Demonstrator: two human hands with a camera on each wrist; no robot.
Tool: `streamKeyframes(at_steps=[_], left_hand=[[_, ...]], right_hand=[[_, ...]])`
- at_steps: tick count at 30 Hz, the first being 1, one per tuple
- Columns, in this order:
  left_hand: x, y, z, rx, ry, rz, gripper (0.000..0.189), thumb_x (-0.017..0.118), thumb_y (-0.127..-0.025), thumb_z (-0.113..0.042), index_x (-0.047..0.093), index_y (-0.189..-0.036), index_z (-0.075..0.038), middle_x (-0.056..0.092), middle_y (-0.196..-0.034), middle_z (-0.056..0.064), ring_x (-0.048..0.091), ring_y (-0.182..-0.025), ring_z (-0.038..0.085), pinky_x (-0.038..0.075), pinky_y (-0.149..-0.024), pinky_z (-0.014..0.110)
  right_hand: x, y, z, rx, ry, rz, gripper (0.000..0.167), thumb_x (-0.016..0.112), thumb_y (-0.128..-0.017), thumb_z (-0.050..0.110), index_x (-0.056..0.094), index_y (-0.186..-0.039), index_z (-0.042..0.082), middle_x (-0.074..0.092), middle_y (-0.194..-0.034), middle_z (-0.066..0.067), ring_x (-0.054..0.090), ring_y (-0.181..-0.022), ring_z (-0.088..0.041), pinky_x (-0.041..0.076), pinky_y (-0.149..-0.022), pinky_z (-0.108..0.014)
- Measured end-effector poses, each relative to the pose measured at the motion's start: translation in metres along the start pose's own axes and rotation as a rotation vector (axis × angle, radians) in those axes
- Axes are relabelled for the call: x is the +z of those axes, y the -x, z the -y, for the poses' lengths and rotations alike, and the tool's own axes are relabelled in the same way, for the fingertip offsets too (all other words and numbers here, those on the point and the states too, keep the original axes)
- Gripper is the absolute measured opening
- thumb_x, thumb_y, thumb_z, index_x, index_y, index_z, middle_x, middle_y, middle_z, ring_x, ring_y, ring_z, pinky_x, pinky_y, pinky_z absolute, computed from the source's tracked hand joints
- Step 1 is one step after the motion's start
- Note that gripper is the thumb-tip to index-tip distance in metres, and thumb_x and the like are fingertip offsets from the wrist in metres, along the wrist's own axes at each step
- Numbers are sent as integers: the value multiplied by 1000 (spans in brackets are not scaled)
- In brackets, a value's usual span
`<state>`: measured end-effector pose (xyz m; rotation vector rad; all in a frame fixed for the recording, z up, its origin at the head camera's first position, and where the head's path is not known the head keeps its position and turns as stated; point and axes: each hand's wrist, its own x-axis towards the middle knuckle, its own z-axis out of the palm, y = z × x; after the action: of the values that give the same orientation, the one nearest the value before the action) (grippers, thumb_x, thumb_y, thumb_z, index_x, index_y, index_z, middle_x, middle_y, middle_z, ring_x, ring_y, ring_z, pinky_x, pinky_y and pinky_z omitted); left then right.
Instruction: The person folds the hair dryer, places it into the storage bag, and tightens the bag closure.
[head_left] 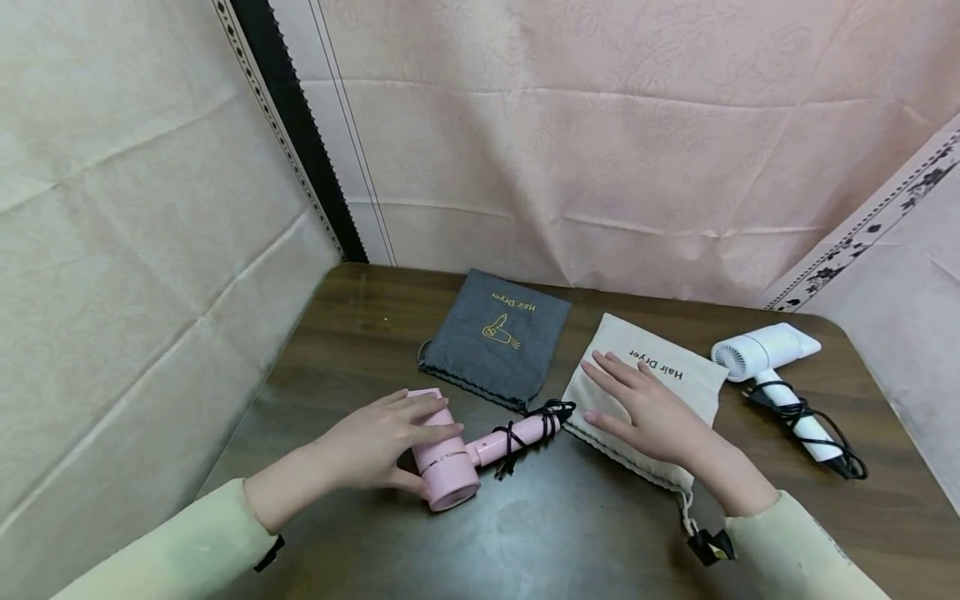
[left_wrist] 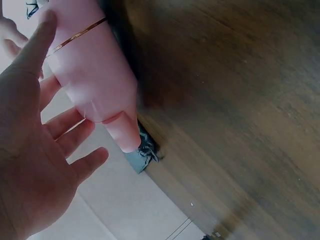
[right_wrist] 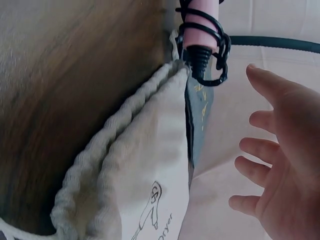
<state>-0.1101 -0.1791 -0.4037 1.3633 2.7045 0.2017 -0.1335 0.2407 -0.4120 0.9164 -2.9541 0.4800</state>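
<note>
The left hand [head_left: 381, 443] grips the pink hair dryer [head_left: 447, 468] across its barrel, thumb and fingers on opposite sides, probably to steady it at the tabletop's [head_left: 337, 354] near middle. Its cord [head_left: 508, 447] is wound round the handle, presumably for tidiness. The right hand [head_left: 656, 412], fingers spread and holding nothing, hovers over the pale pouch [head_left: 694, 387], beyond the handle's end.

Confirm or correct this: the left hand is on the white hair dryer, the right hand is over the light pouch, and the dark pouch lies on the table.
Wrong color: the head view shows the left hand on the pink hair dryer; the right hand is over the light pouch, and the dark pouch lies on the table.
</note>
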Motion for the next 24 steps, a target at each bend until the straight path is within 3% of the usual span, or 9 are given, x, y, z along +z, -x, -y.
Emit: streamKeyframes(at_steps=[5,12,19,24], left_hand=[[-1,-3,5,34,-62,21,86,85,-80,-63,61,-153,-24,56,-157,15,46,-151,36,38,-122,60],[-1,-9,16,128,-205,53,98,93,-75,-51,52,-160,-22,50,-163,11,41,-155,32,37,-123,59],[7,-15,21,171,-199,54,87,94,-79,-39,57,-156,-21,52,-162,9,44,-153,31,38,-122,57],[13,-16,21,222,-215,18,77,91,-80,-43,64,-149,-20,58,-156,8,50,-149,29,41,-121,54]], right_hand=[[2,-1,8,-11,-13,10,71,67,-105,43,42,-166,15,39,-169,-17,36,-156,-41,23,-124,-71],[6,-1,10,-18,-24,28,71,67,-105,42,42,-165,14,40,-169,-17,35,-157,-40,25,-123,-71],[9,-1,9,-14,-40,40,68,67,-106,41,44,-164,14,42,-167,-18,37,-156,-41,27,-122,-70],[10,-2,9,-20,-39,33,68,67,-106,40,45,-164,12,43,-166,-19,38,-156,-38,29,-122,-69]])
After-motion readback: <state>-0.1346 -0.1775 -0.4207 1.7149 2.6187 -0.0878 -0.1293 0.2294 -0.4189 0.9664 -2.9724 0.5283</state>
